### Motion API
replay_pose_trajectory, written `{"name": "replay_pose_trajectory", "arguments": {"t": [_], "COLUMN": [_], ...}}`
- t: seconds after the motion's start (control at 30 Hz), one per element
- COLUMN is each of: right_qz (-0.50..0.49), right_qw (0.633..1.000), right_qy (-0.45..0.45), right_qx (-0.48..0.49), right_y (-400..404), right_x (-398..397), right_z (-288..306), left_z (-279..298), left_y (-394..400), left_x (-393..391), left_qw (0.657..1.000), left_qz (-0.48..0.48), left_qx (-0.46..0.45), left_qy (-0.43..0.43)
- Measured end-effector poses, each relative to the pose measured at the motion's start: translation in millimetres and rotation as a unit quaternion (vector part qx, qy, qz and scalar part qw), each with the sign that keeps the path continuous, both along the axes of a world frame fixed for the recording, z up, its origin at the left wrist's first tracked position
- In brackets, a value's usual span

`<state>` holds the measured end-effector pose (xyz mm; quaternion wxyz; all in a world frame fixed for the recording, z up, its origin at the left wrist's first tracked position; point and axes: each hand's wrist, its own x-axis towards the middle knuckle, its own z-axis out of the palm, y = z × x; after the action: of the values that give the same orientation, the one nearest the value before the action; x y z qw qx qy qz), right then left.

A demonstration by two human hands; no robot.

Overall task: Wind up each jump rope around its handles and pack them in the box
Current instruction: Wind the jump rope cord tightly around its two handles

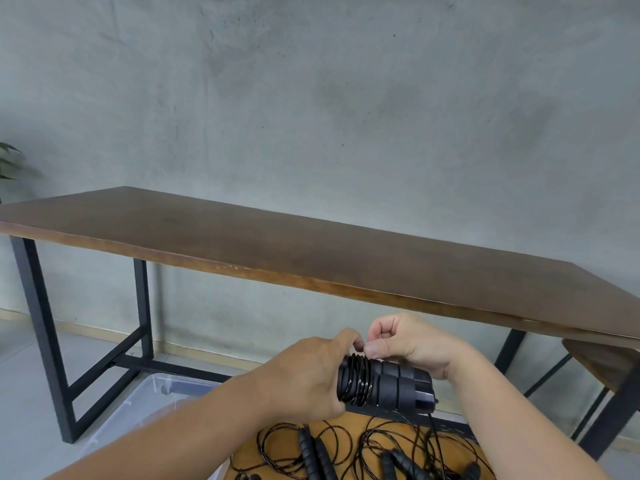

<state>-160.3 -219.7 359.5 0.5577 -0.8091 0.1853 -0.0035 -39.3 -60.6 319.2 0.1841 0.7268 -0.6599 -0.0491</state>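
The left hand [311, 372] gripped the paired handles [391, 386], long axis toward three o'clock; the right hand [408, 341], at twelve, apparently pinched the cord [356, 379].

Two hands [311, 372] [412, 344], one wound rope [384, 384], loose ropes [346, 452] below (tangled, count unclear), one clear box [152, 403], one table [311, 251]

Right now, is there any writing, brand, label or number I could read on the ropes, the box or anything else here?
None: no readable text shows anywhere in this view.
Jump rope handles held in the hands: plain black, no marking visible.
Clear plastic box: no label or print visible.
Loose jump ropes below: no marking visible.
Table and wall: no sign or writing.
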Motion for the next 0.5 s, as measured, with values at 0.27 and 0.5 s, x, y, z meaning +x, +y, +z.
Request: {"name": "replay_pose_trajectory", "arguments": {"t": [0.27, 0.5], "right_qz": [-0.094, -0.201], "right_qw": [0.953, 0.911], "right_qy": [-0.127, -0.188], "right_qx": [0.257, 0.308], "right_y": [12.0, 30.6], "right_x": [4.0, 11.1], "right_z": [-36.8, -61.1], "left_z": [1.6, 0.0], "left_y": [2.6, -1.1], "left_x": [0.5, 3.6], "left_qw": [0.988, 0.980], "left_qz": [0.034, 0.066], "left_qx": [-0.040, -0.051], "left_qy": [0.146, 0.180]}}
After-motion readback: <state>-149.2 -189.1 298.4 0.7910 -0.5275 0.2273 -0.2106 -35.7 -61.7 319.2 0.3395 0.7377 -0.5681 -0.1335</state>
